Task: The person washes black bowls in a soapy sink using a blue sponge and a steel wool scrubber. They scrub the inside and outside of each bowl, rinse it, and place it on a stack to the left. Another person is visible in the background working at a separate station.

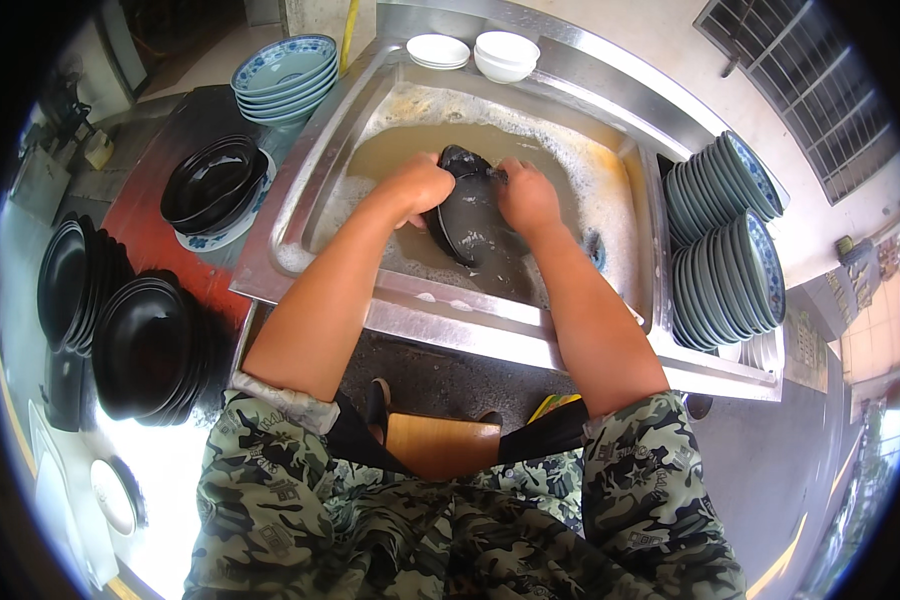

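Note:
My left hand grips the left edge of a black oval dish, which is tilted over cloudy, foamy water in a stainless steel sink. At the dish's upper right, my right hand is closed around a small dark thing, perhaps a scrubber; the fingers hide most of it. Part of the dish's lower end lies at the water, and wet streaks show on its dark surface. A small bluish thing floats in the foam, right of my right forearm.
Blue-rimmed bowls and black dishes are stacked left of the sink. More black dishes stand nearer me. White bowls and small white plates sit on the back ledge. Blue-rimmed plates stand on edge at the right.

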Demonstrator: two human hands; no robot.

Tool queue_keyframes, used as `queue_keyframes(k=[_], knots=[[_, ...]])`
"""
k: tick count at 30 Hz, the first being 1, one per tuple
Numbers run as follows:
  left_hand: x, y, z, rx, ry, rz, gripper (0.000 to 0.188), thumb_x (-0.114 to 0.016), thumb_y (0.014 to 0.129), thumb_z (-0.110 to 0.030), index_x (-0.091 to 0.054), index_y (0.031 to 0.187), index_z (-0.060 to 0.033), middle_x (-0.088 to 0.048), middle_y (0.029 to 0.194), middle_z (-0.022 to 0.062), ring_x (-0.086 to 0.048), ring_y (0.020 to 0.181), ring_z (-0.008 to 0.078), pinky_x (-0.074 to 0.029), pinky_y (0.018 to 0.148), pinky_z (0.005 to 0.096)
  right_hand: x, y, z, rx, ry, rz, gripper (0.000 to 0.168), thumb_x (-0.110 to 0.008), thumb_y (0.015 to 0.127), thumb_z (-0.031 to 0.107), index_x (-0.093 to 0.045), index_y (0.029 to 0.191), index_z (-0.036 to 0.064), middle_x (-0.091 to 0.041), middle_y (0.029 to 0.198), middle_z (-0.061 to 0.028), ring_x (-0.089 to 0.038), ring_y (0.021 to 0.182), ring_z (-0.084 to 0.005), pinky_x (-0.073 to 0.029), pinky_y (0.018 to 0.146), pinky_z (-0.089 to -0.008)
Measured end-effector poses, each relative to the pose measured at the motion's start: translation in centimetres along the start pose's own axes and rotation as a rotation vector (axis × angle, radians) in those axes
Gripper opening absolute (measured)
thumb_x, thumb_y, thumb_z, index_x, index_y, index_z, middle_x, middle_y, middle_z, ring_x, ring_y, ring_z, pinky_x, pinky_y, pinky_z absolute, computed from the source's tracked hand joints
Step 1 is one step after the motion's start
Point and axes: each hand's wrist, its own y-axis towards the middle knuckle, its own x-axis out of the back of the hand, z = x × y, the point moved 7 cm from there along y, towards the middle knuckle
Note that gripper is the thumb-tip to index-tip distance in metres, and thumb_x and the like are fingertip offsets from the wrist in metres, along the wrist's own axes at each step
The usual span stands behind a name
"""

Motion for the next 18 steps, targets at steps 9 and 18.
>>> queue_keyframes(k=[9, 18], knots=[[-0.5, 1.7, 2.1, 0.068, -0.088, 0.139, 0.044, -0.059, 0.086, -0.008, -0.061, 0.13, -0.0069, -0.068, 0.113, 0.0118, -0.069, 0.097, 0.0258, -0.06, 0.077, 0.0461, 1.9, -0.1, 4.3, 0.256, 0.062, -0.174, 0.029, -0.07, 0.091, 0.011, -0.064, 0.119, 0.009, -0.069, 0.115, -0.0181, -0.065, 0.106, -0.0417, -0.052, 0.092, -0.0526], [0.0, 1.9, 1.9, 0.028, -0.368, 0.013, 0.073, -0.069, 0.082, -0.02, -0.047, 0.149, -0.005, -0.055, 0.144, 0.0168, -0.057, 0.121, 0.0289, -0.045, 0.103, 0.0456, -5.0, 0.1, -3.2, -0.161, 0.085, 0.311, 0.039, -0.059, 0.101, 0.03, -0.061, 0.122, -0.003, -0.07, 0.116, -0.0317, -0.065, 0.112, -0.0489, -0.051, 0.097, -0.0542]])
